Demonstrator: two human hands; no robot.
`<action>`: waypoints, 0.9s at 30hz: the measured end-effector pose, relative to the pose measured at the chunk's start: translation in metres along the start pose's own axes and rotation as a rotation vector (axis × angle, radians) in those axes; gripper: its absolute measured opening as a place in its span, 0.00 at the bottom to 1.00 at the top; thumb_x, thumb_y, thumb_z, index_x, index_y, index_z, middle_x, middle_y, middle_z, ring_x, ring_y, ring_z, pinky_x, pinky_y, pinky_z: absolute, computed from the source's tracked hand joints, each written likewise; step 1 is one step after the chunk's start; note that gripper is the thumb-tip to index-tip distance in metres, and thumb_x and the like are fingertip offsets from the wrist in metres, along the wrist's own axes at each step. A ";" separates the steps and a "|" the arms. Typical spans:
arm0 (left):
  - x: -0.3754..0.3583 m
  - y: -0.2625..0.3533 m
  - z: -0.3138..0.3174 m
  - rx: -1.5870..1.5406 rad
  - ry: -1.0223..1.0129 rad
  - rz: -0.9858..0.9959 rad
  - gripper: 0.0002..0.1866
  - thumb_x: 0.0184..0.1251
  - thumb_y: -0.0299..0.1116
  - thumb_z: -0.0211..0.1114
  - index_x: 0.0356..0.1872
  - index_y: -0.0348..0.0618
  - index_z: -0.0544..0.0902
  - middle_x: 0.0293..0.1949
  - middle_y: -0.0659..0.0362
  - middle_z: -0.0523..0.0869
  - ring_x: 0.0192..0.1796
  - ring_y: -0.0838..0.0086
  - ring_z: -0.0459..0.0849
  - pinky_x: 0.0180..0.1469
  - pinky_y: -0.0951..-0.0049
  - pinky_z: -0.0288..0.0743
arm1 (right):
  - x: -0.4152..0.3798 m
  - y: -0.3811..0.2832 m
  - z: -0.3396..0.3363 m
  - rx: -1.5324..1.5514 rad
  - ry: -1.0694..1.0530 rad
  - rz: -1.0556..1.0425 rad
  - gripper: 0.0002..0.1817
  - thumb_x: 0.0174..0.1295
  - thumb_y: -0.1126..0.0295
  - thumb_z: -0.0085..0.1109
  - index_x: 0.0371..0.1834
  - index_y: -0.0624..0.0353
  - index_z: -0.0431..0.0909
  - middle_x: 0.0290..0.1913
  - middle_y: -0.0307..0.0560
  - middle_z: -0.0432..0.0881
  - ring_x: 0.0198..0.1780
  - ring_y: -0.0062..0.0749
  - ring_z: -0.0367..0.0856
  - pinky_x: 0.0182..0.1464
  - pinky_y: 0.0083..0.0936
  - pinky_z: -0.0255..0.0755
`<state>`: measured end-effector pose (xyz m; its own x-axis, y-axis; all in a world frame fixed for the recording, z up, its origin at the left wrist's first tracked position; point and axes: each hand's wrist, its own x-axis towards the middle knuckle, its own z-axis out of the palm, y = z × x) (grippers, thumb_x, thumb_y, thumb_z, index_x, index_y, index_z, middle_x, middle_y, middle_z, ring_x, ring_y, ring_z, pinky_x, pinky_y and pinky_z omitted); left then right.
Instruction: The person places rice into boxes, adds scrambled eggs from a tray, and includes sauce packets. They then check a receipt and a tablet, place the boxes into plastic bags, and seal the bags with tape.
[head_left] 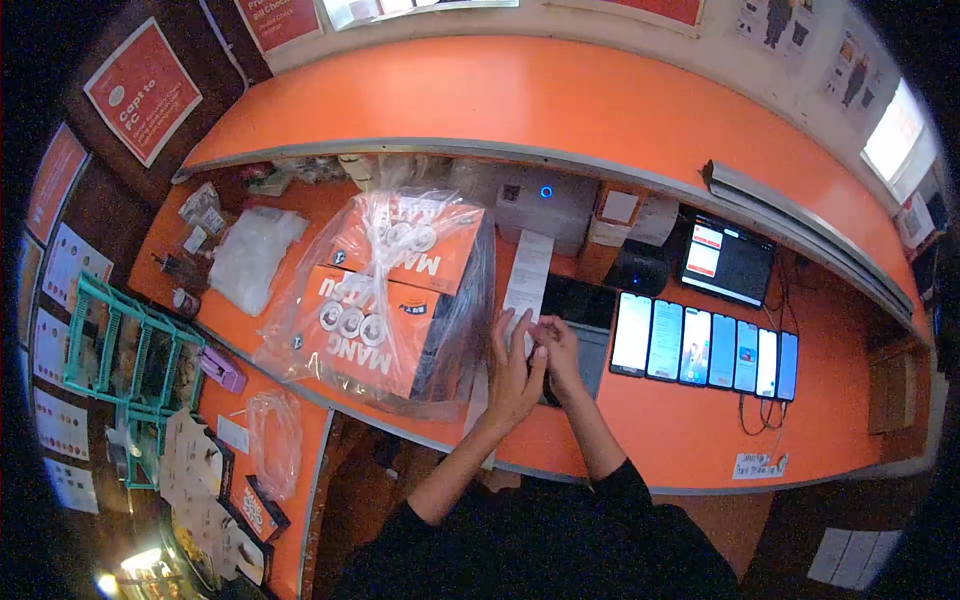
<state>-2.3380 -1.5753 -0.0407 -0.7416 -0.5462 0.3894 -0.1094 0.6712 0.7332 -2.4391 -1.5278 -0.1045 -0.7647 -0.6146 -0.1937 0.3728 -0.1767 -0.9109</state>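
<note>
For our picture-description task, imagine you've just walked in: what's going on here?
At an orange counter, a person's left hand and right hand meet over a long paper strip that runs up to a white machine; their exact grip is unclear. To the left, orange boxes sit in a clear plastic bag. To the right, phones with lit screens lie in a row.

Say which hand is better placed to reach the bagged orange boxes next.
Probably the left hand: the bagged orange boxes stand on its side, and it is nearer. The right hand sits farther off, beyond the left. Both are at the paper strip.
</note>
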 end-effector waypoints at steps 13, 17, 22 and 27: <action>0.141 -0.078 0.073 -0.274 -0.007 -0.630 0.30 0.55 0.30 0.67 0.58 0.27 0.69 0.45 0.43 0.83 0.45 0.55 0.83 0.47 0.59 0.76 | 0.040 -0.023 -0.021 -0.225 0.009 -0.154 0.05 0.65 0.73 0.53 0.42 0.58 0.74 0.42 0.42 0.78 0.38 0.26 0.78 0.40 0.25 0.72; 0.136 -0.070 0.060 -0.695 0.059 -0.778 0.18 0.52 0.24 0.68 0.47 0.36 0.81 0.43 0.52 0.86 0.39 0.68 0.85 0.43 0.68 0.77 | 0.085 -0.050 -0.005 -0.601 0.183 -0.597 0.09 0.66 0.71 0.53 0.47 0.59 0.74 0.46 0.48 0.78 0.42 0.32 0.80 0.44 0.29 0.74; 0.137 -0.090 0.066 -1.013 -0.008 -0.839 0.18 0.49 0.22 0.64 0.45 0.38 0.82 0.41 0.55 0.86 0.42 0.66 0.84 0.45 0.68 0.75 | 0.117 -0.039 0.000 -0.728 0.269 -0.766 0.12 0.62 0.71 0.58 0.49 0.58 0.78 0.40 0.50 0.81 0.39 0.34 0.82 0.41 0.29 0.75; 0.138 -0.086 0.058 -1.128 0.000 -0.997 0.19 0.42 0.24 0.61 0.41 0.38 0.82 0.38 0.55 0.85 0.39 0.63 0.82 0.46 0.66 0.73 | 0.114 -0.045 0.006 -0.678 0.321 -0.627 0.10 0.57 0.73 0.63 0.43 0.58 0.83 0.33 0.48 0.82 0.32 0.31 0.82 0.35 0.27 0.75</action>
<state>-2.4693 -1.6792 -0.0824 -0.6723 -0.5335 -0.5132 -0.0020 -0.6920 0.7219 -2.5401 -1.5947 -0.0833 -0.8653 -0.3040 0.3985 -0.4546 0.1413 -0.8794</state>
